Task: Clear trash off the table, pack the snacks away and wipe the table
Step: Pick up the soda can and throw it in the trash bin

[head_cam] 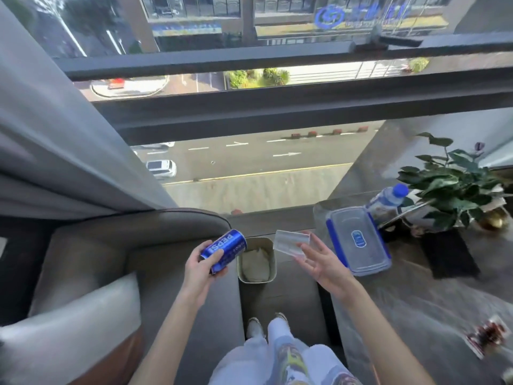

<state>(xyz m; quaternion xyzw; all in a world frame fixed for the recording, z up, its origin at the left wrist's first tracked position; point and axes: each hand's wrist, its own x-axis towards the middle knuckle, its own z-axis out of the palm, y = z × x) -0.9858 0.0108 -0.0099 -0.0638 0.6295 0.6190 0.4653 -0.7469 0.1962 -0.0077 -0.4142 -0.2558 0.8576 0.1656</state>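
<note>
Blue metal, the Pepsi can point(224, 250) is held tilted in the left hand point(201, 269), whose fingers and thumb curl round its lower part. It hangs just left of the bin point(256, 281), above the rim, not yet over the opening. On the other side of the bin, the right hand point(319, 262) has its fingers spread and almost straight, and a clear plastic cup point(290, 241) touches only their tips, above the bin's right corner.

From my station I judge the trash step to be in its middle: two pieces are at the bin, neither is inside, and in the bin I see only a pale liner.

Right of the bin, on the tabletop point(416, 301), stands a clear box with blue clips point(358, 243), lid on. Behind it are a water bottle point(387, 201) and a potted plant point(449, 184). Far right of the bin, toward the person's feet, a blurred snack packet point(485, 336) lies on the tabletop. So the packing seems not done, and neither hand holds a cloth for wiping.
</note>
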